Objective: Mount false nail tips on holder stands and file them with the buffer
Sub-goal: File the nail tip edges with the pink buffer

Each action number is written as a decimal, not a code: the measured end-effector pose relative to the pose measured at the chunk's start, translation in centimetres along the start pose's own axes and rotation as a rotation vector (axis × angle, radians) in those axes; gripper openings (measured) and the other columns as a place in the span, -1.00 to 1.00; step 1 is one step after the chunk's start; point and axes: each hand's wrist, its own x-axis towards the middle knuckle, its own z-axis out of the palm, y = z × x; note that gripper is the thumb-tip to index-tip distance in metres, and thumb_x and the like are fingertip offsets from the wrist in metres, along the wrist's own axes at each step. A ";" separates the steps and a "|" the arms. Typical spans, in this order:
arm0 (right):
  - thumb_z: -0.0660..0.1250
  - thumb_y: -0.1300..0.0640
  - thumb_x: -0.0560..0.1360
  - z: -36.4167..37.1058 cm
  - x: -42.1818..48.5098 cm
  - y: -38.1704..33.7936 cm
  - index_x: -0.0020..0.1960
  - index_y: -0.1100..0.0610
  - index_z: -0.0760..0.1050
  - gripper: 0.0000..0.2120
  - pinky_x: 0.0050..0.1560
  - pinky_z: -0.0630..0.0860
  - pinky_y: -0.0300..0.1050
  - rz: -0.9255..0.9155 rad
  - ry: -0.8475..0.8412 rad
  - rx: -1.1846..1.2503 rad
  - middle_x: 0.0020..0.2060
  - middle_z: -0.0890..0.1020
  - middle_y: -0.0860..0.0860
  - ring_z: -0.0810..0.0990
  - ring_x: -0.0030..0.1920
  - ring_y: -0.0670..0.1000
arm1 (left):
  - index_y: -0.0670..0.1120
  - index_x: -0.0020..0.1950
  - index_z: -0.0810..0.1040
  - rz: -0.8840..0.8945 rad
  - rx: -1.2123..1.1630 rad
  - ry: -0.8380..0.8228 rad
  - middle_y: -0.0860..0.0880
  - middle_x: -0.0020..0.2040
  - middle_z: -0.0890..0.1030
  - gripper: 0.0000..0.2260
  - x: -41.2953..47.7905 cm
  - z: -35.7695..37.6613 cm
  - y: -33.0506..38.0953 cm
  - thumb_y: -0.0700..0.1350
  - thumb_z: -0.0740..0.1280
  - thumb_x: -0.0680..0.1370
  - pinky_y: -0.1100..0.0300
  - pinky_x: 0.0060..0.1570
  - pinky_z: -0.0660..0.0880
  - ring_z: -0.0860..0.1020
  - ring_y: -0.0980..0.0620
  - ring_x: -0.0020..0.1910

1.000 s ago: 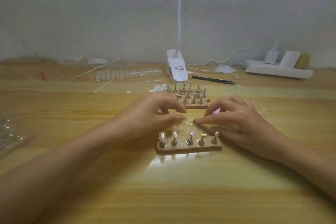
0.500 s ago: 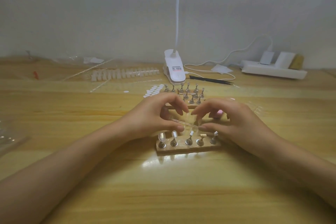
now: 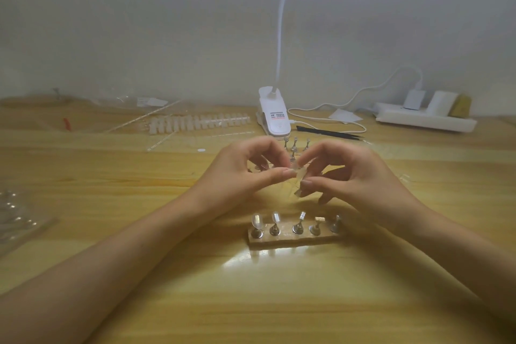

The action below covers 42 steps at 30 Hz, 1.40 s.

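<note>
Wooden desk (image 3: 167, 288), pale wall (image 3: 139, 22); left hand (image 3: 240, 173) and right hand (image 3: 354, 176) fingers (image 3: 279, 174) pinch one clear piece (image 3: 296, 189).

Two bare arms belong to the person. The slim left hand (image 3: 243, 176) has long, narrow fingers, and the left thumbnail (image 3: 289, 173) is short, rounded and plain, with a faint shine. The right hand (image 3: 360, 179) is of the same build, and the right thumbnail (image 3: 306, 184) is also short and plain. The left forearm (image 3: 125, 254) and the right forearm (image 3: 446, 246) are uncovered and smooth as far as they can be seen.
</note>
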 end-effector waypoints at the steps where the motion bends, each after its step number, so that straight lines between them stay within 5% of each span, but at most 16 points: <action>1: 0.47 0.34 0.47 0.1 0.0 -0.1 0.01 0.11 0.60 -0.81 -0.33 0.59 -0.20 0.018 -0.001 0.037 -0.26 0.68 0.06 0.75 -0.21 0.06 | -0.08 -0.09 0.62 -0.002 0.018 -0.004 0.14 -0.19 0.62 -0.92 0.1 -0.1 -0.1 -0.15 0.48 0.48 0.46 -0.21 0.37 0.52 0.25 -0.21; 7: 0.47 0.28 0.46 0.5 -0.3 0.1 0.01 0.11 0.62 -0.84 -0.26 0.67 -0.11 0.201 0.028 0.331 -0.21 0.68 0.08 0.75 -0.15 0.18 | -0.12 -0.15 0.61 0.208 0.209 0.055 0.06 -0.17 0.63 -0.90 -0.1 0.0 -0.3 -0.24 0.51 0.44 0.44 -0.18 0.37 0.55 0.18 -0.17; 12: 0.50 0.16 0.34 0.5 -0.4 0.4 -0.11 0.10 0.66 -0.86 -0.30 0.63 -0.19 0.248 0.013 0.452 -0.19 0.70 0.06 0.75 -0.13 0.19 | -0.13 -0.21 0.63 0.515 0.612 0.189 0.03 -0.10 0.61 -0.89 -0.2 -0.2 -0.9 -0.16 0.53 0.43 -0.06 -0.14 0.48 0.54 -0.09 -0.09; 14: 0.50 0.19 0.38 0.4 -0.4 0.5 -0.13 0.09 0.66 -0.92 -0.29 0.64 -0.17 0.202 0.028 0.385 -0.18 0.71 0.02 0.75 -0.13 0.16 | -0.12 -0.21 0.64 0.462 0.540 0.191 0.03 -0.12 0.62 -0.90 -0.3 0.0 -0.8 -0.15 0.54 0.42 0.03 -0.10 0.48 0.55 -0.07 -0.09; 17: 0.49 0.26 0.44 0.3 -0.5 0.5 -0.13 0.08 0.64 -0.90 -0.29 0.63 -0.19 -0.088 0.126 0.014 -0.16 0.70 -0.02 0.74 -0.20 0.03 | -0.11 -0.21 0.67 0.253 0.251 0.178 0.03 -0.19 0.65 -0.92 -0.3 0.3 -0.5 -0.16 0.53 0.42 0.41 -0.19 0.35 0.57 0.06 -0.14; 20: 0.46 0.25 0.47 0.1 -0.6 0.6 -0.09 0.13 0.62 -0.94 -0.25 0.61 -0.22 -0.376 0.178 -0.289 -0.18 0.67 -0.07 0.70 -0.20 -0.05 | -0.08 -0.21 0.66 0.001 0.052 0.154 0.04 -0.19 0.68 -0.91 -0.1 0.6 -0.4 -0.09 0.51 0.45 0.40 -0.24 0.39 0.61 0.06 -0.14; 24: 0.45 0.27 0.49 -0.4 -0.5 1.0 -0.09 0.23 0.65 -0.97 -0.21 0.61 -0.24 -0.541 0.183 -0.480 -0.19 0.67 0.00 0.66 -0.19 -0.10 | -0.13 -0.18 0.60 -0.144 -0.157 0.048 0.02 -0.17 0.68 -0.83 0.1 0.4 -0.3 -0.03 0.41 0.49 0.43 -0.17 0.43 0.60 0.14 -0.17; 28: 0.52 0.18 0.45 -0.7 -0.2 1.6 -0.09 0.04 0.66 -0.91 -0.27 0.54 -0.25 -0.265 0.195 -0.302 -0.21 0.69 -0.14 0.65 -0.17 -0.10 | -0.14 -0.20 0.58 -0.154 -0.216 0.124 0.04 -0.21 0.66 -0.86 -0.1 0.2 -0.4 -0.10 0.44 0.49 0.49 -0.32 0.37 0.52 0.26 -0.36; 31: 0.54 0.10 0.42 -1.3 0.1 3.0 -0.10 -0.11 0.68 -0.87 -0.23 0.46 -0.25 -0.097 0.167 -0.404 -0.15 0.69 -0.23 0.52 -0.12 -0.15 | -0.14 -0.20 0.57 -0.158 -0.242 0.178 0.13 -0.29 0.63 -0.85 -0.3 0.0 -0.6 -0.10 0.48 0.44 0.50 -0.44 0.32 0.48 0.27 -0.47; 37: 0.49 -0.11 0.39 -3.9 0.9 3.3 -0.13 -0.19 0.64 -0.92 -0.28 0.30 -0.38 -0.015 0.224 -0.454 -0.14 0.59 -0.25 0.40 -0.25 -0.19 | -0.03 -0.19 0.58 -0.131 -0.205 0.156 0.15 -0.27 0.60 -0.84 -0.5 -0.3 -1.4 0.02 0.47 0.40 0.43 -0.39 0.32 0.43 0.13 -0.35; 40: 0.51 -0.24 0.24 -5.9 1.2 3.0 -0.08 -0.22 0.62 -0.72 -0.15 0.42 -0.36 0.160 -0.015 -0.515 -0.02 0.53 -0.21 0.47 -0.27 -0.19 | -0.01 -0.20 0.57 -0.108 -0.224 0.141 0.21 -0.31 0.58 -0.88 -0.4 -0.2 -1.5 0.00 0.46 0.41 0.49 -0.37 0.34 0.44 0.23 -0.39; 42: 0.60 -0.03 0.30 -6.3 1.0 2.9 -0.02 -0.16 0.62 -0.71 -0.02 0.55 -0.21 0.243 -0.177 -0.538 0.07 0.52 -0.13 0.55 -0.26 -0.19 | -0.02 -0.20 0.56 -0.104 -0.250 0.132 0.21 -0.36 0.56 -0.88 -0.3 -0.2 -1.4 -0.01 0.44 0.41 0.51 -0.39 0.34 0.43 0.27 -0.44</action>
